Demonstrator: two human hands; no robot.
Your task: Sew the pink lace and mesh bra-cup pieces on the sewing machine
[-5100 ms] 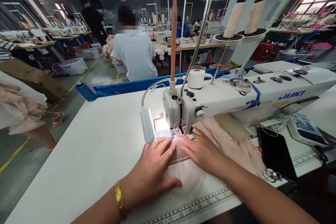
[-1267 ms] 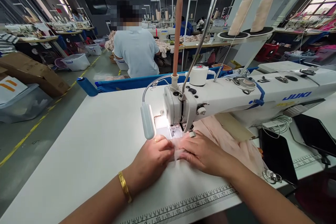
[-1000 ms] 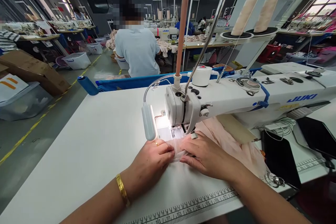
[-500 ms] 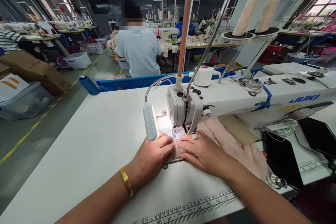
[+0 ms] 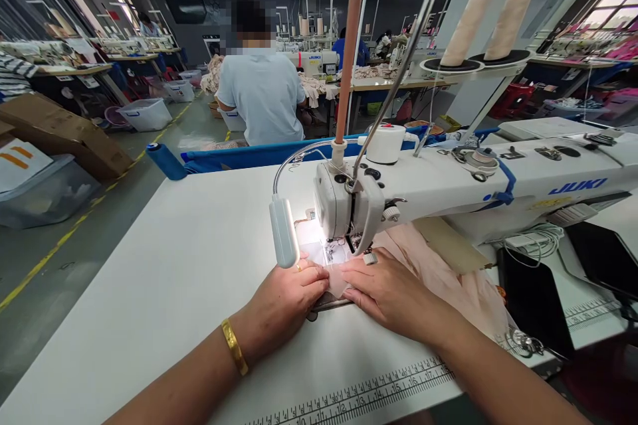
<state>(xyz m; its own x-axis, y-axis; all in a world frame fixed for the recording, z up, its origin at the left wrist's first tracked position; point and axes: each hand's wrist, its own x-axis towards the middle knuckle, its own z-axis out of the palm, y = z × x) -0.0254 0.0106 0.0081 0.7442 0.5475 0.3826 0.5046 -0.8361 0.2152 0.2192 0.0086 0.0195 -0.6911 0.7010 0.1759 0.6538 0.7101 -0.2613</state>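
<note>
Flat and unclenched, your right hand [image 5: 389,292] pins the pink fabric [image 5: 337,282] just before the needle [image 5: 343,247]; whether your curled left hand [image 5: 286,302] pinches its edge, I cannot tell. Feed evenly — fingertips clear of it.

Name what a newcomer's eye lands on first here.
The white sewing machine fills the middle right, its lamp glaring on the needle plate. Just in front, the left hand and right hand press pink fabric flat. Behind, a person in a pale shirt sits facing away.
</note>
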